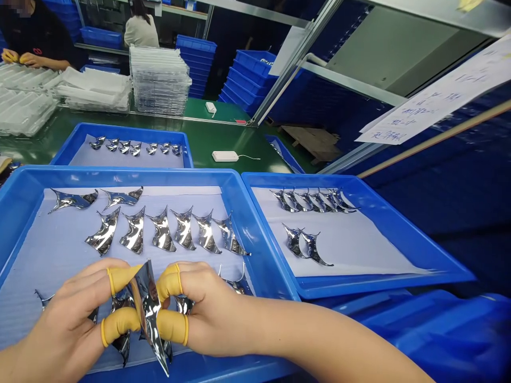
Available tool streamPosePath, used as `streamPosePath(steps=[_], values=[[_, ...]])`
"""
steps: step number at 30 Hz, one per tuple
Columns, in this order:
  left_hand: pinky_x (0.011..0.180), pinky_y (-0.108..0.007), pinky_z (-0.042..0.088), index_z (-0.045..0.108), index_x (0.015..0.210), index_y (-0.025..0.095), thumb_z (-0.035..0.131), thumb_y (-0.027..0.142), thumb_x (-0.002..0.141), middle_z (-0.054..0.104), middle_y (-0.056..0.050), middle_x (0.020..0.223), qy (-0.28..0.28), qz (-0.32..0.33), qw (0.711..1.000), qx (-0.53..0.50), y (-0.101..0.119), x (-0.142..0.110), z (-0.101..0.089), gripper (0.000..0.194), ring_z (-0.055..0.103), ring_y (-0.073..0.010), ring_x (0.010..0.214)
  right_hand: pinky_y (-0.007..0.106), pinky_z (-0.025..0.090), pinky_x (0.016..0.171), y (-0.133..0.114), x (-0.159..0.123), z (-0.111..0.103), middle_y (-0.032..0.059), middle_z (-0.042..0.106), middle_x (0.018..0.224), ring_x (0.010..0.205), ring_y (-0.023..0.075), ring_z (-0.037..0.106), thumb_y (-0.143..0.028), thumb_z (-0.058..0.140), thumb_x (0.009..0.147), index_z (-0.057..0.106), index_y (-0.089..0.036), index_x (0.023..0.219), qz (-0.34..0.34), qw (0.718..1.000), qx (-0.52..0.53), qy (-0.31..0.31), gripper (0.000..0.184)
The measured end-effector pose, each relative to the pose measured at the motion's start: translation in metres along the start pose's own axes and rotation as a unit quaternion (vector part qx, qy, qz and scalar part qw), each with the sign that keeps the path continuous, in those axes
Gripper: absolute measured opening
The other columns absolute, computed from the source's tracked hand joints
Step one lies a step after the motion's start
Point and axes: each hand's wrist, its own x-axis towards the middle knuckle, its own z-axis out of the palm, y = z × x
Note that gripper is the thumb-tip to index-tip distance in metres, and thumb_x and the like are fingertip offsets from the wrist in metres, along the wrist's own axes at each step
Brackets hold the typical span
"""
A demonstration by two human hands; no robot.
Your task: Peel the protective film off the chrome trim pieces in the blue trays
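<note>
Between my two hands stands a shiny chrome-like curved part (150, 308), tilted with its narrow tip pointing down. My left hand (75, 314) pinches it from the left with thumb and finger, both in yellow finger cots. From the right, my right hand (199, 306) grips the same part with two yellow-cotted fingertips. Below lies a blue tray (261, 234) lined with white sheet, holding rows of similar chrome parts (163, 229). Several more lie under my hands, partly hidden.
To the right, another blue tray (383, 213) holds similar parts; a third tray (120, 127) sits behind. On the green table (255, 143) lies a small white device (224, 156). Clear plastic trays (159, 80) are stacked farther back. A co-worker (40, 37) works at the far left.
</note>
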Motion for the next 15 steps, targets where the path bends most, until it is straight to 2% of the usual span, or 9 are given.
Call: streamPosePath(steps=[5, 7, 10, 15], values=[[0.083, -0.014, 0.049, 0.057, 0.116, 0.031, 0.051, 0.042, 0.099, 0.069, 0.005, 0.096, 0.059, -0.028, 0.997, -0.030, 0.0081, 0.0028, 0.0066, 0.021, 0.065, -0.0105, 0.092, 0.022, 0.044, 0.053, 0.0033, -0.0035, 0.0031, -0.0029, 0.056, 0.058, 0.051, 0.0098, 0.047, -0.036, 0.054, 0.100, 0.061, -0.017, 0.084, -0.052, 0.993, -0.102, 0.012, 0.025], [0.083, -0.016, 0.049, 0.057, 0.114, 0.031, 0.053, 0.043, 0.098, 0.069, 0.005, 0.094, 0.050, -0.016, 0.998, -0.028, 0.0090, 0.0026, 0.0073, 0.021, 0.065, -0.0118, 0.095, 0.023, 0.041, 0.051, 0.0045, -0.0046, 0.0039, -0.0039, 0.052, 0.055, 0.049, 0.0104, 0.044, -0.036, 0.049, 0.101, 0.062, -0.018, 0.085, -0.069, 0.990, -0.120, 0.018, 0.027], [0.081, -0.017, 0.048, 0.057, 0.114, 0.031, 0.053, 0.043, 0.098, 0.069, 0.005, 0.092, 0.042, -0.009, 0.999, -0.030, 0.0092, 0.0020, 0.0072, 0.021, 0.065, -0.0120, 0.094, 0.023, 0.042, 0.051, 0.0052, -0.0060, 0.0041, -0.0033, 0.053, 0.055, 0.050, 0.0108, 0.047, -0.033, 0.048, 0.102, 0.063, -0.017, 0.085, -0.089, 0.986, -0.136, 0.025, 0.027], [0.080, -0.020, 0.049, 0.059, 0.117, 0.033, 0.052, 0.048, 0.097, 0.070, 0.003, 0.103, 0.075, -0.032, 0.996, -0.040, 0.0099, -0.0001, 0.0101, 0.026, 0.062, -0.0146, 0.094, 0.023, 0.044, 0.053, 0.0059, -0.0078, 0.0032, -0.0021, 0.057, 0.057, 0.052, 0.0111, 0.051, -0.032, 0.046, 0.102, 0.063, -0.016, 0.088, -0.110, 0.978, -0.176, 0.024, 0.027]])
